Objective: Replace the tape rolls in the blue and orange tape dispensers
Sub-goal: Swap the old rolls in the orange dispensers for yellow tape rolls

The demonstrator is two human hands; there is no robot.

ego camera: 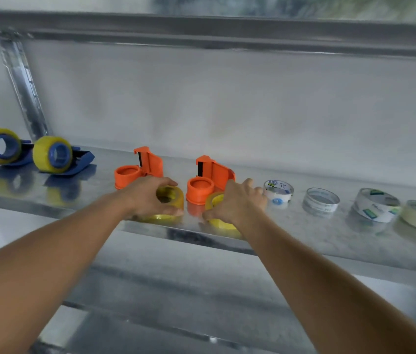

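Yellow tape rolls sit in both our hands at frame centre: the left hand (148, 198) curls around one yellow roll (170, 198), the right hand (237, 203) grips another yellow roll (214, 201), both low over the metal shelf (303, 241). Just behind stand two orange dispensers (139, 169) (210, 181) with bare hubs; two blue dispensers (0, 148) (60, 157), upper left, already carry rolls. Working both at once, we risk a roll slipping off the shelf's front edge or seating crooked.
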